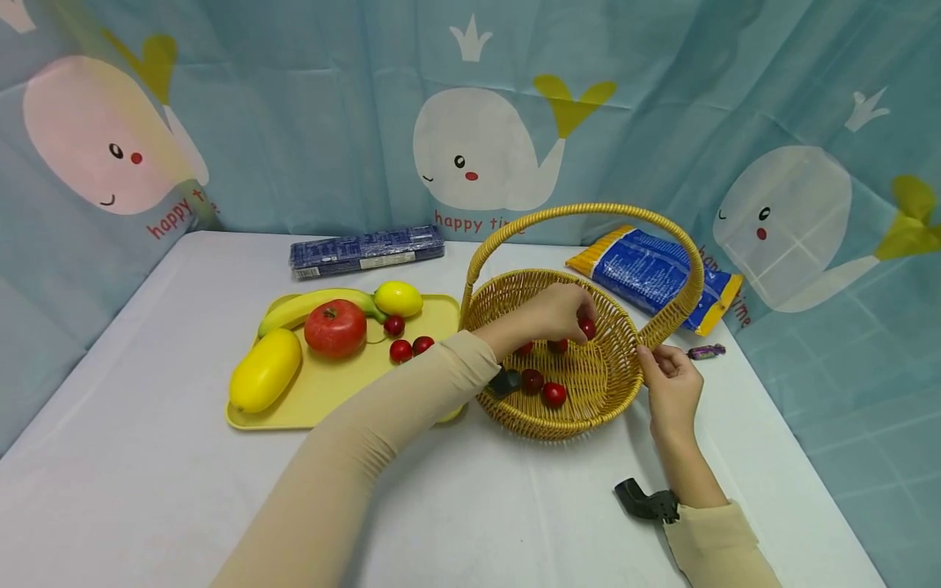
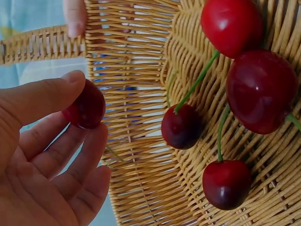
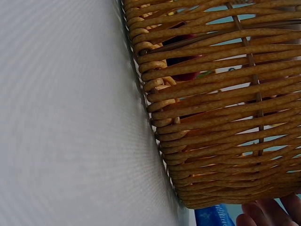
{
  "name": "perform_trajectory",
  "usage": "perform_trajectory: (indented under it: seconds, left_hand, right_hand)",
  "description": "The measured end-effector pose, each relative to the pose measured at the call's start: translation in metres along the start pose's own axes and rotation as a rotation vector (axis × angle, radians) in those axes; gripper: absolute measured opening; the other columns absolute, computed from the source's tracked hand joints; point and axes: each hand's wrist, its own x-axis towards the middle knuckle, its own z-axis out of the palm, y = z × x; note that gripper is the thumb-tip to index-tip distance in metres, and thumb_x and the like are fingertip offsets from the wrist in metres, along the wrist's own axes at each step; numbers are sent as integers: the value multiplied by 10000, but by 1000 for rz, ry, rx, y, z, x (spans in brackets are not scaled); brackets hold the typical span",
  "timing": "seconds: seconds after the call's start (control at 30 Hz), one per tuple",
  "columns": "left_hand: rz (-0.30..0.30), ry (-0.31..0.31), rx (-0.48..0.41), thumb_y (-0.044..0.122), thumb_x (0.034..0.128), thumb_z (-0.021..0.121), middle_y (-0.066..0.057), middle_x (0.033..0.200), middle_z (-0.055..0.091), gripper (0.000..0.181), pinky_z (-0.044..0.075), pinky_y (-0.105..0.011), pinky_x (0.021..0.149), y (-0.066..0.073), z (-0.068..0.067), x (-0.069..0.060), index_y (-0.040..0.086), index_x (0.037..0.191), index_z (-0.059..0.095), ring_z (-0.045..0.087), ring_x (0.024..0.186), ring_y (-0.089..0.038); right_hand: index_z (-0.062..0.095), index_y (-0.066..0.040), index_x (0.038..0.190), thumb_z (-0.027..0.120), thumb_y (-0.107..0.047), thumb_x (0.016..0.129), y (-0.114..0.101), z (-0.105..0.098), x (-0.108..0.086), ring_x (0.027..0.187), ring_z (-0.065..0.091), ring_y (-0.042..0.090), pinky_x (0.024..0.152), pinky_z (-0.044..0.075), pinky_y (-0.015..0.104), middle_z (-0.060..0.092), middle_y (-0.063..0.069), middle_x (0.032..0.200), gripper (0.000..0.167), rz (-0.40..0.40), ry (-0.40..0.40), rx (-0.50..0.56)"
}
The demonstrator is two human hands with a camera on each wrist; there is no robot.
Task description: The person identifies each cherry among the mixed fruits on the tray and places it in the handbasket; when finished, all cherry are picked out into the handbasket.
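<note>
In the head view, my left hand (image 1: 562,314) reaches into the wicker basket (image 1: 591,384). It pinches a dark red cherry (image 2: 89,106) between thumb and fingers, at the basket's inner side in the left wrist view. Several more cherries (image 1: 555,395) lie on the basket floor, some with green stems. My right hand (image 1: 672,388) grips the basket's right rim by the foot of the arched handle (image 1: 584,210). Only its fingertips (image 3: 268,214) show in the right wrist view, beside the woven wall.
Left of the basket, a yellow tray (image 1: 345,408) bears a banana (image 1: 316,304), lemon (image 1: 399,300), red round fruit (image 1: 335,328), yellow oval fruit (image 1: 265,371) and 3 cherries (image 1: 400,351). Behind are a dark blue package (image 1: 367,249) and blue-yellow bag (image 1: 647,273); a wrapped candy (image 1: 706,352) lies right.
</note>
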Motion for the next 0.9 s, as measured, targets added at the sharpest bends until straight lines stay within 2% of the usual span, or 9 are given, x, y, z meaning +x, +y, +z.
perform_trajectory:
  seconds: [0.4,0.6,0.9]
  left_hand:
    - [-17,-130,131,111,744,754,10,905,618,241,449,-210,648,-1,12,6,109,963,654,551,799,-118]
    - [-27,-184,167,102,730,767,20,915,614,255,457,-219,636,0,16,8,118,959,657,554,799,-117]
    - [-57,-217,194,116,730,778,38,897,608,254,470,-229,631,-3,20,8,126,959,666,560,780,-109]
  right_hand:
    - [619,-48,906,695,-155,824,0,0,0,672,603,60,563,492,136,651,-35,777,155,-8,-7,10]
    - [614,-33,915,692,-158,827,1,-1,1,674,606,55,565,494,138,651,-42,782,172,-11,-5,3]
    - [605,2,949,685,-159,833,1,0,1,697,614,55,580,499,140,655,-53,798,214,-21,-12,-11]
